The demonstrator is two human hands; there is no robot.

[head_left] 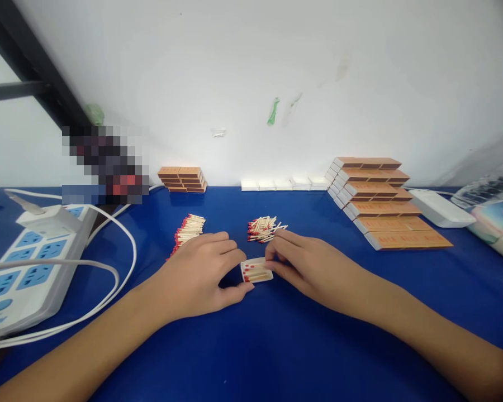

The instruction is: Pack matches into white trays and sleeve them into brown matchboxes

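Note:
A small white matchbox tray [259,277] lies on the blue table, with several red-headed matches in it, heads towards the left. My left hand [207,271] holds the tray's left end, thumb at the near corner and fingers at the far one. Over the tray's right end, my right hand [304,262] is closed in a pinch; whatever sits between its fingertips is hidden. Just beyond the tray is a loose heap of matches [262,229]. Behind my left hand, a row of matches [189,228] lies lined up, partly covered by the hand.
White trays [274,185] line the wall. Stacked matchboxes stand at the back left [182,180] and in a stepped pile [385,209] on the right. A power strip [37,268] with looping white cables fills the left side. A white box-shaped device [440,207] lies right of the pile.

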